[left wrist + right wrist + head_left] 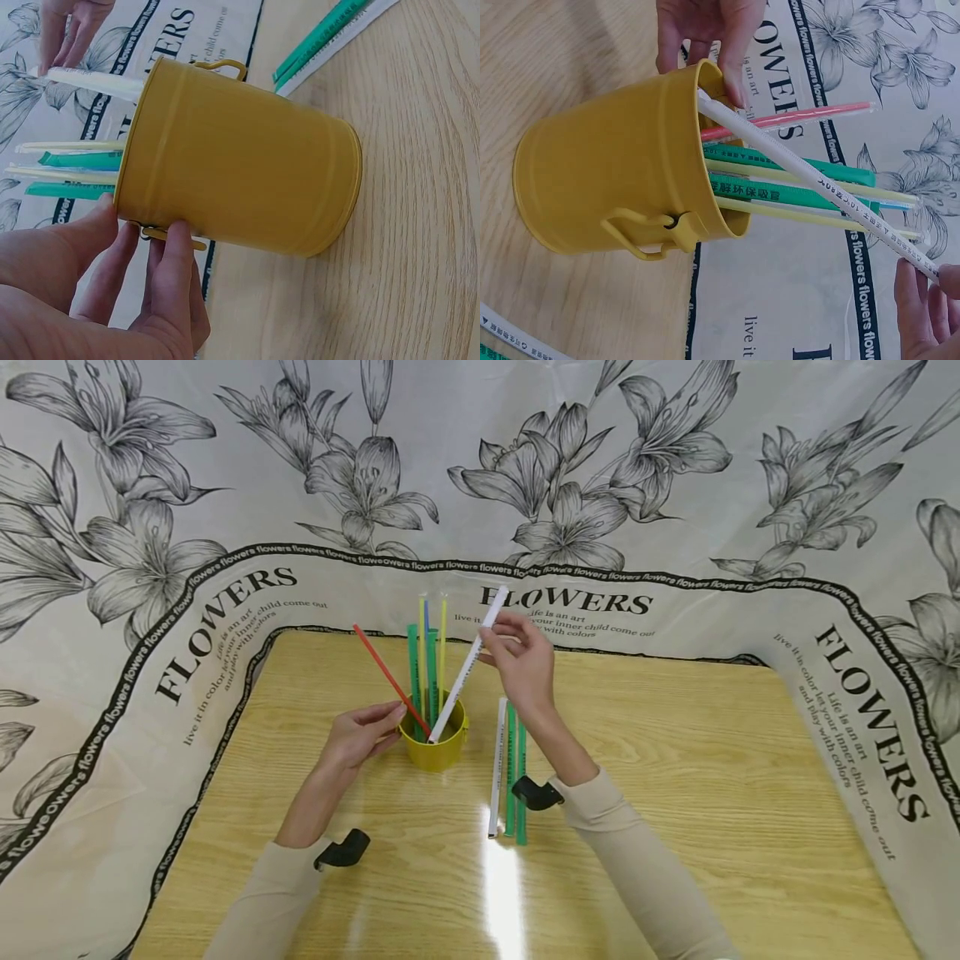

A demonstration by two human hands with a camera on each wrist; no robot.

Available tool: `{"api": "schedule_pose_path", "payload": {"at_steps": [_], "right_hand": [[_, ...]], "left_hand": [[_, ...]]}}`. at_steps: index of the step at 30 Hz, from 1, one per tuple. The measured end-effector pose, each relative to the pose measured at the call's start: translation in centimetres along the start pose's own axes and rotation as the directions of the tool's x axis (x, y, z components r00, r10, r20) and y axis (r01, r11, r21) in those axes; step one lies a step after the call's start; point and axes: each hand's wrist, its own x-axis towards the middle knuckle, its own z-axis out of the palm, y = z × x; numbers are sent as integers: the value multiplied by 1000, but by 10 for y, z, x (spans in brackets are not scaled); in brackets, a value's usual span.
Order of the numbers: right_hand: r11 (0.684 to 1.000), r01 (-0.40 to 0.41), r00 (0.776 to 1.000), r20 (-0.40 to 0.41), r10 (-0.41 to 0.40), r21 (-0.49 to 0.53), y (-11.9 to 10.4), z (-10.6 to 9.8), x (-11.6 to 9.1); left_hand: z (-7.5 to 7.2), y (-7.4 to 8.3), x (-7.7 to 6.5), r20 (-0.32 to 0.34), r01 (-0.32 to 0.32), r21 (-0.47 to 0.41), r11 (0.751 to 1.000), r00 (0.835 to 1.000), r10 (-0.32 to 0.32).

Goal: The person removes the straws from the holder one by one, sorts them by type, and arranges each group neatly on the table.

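Beige sleeves (pixel 645 860) foremost, your right hand (pixel 525 662) pinches a wrapped white straw (pixel 466 669), yellow pail (pixel 435 757) below. Your left hand (pixel 354 739) grips the pail's side.

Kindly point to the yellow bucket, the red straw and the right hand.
Yellow bucket (pixel 240 157), left wrist view, outer wall.
Red straw (pixel 810 117), right wrist view, part outside the bucket.
Right hand (pixel 525 662), head view, its middle.

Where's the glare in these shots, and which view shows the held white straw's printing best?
Head view: a bright glare streak on the table, near the loose straws; right wrist view: crispest printing on the white straw, plus a soft shadow on the table; left wrist view: that straw's lettering too small to read.
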Motion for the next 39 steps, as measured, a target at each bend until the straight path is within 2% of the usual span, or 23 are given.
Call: {"api": "schedule_pose_path", "payload": {"at_steps": [11,24,39], "right_hand": [[997,-54,993,-103,60,62,-5,-25,7],[995,-94,988,-119,97,30,5,-62,2],[989,-145,981,-135,139,-33,22,-93,-12]], "left_hand": [[-1,-1,0,6,-14,2,1000,1000,14],[-2,-2,0,12,-14,-2,1000,1000,14],[-2,-3,1,8,-9,-11,1000,1000,9]]}}
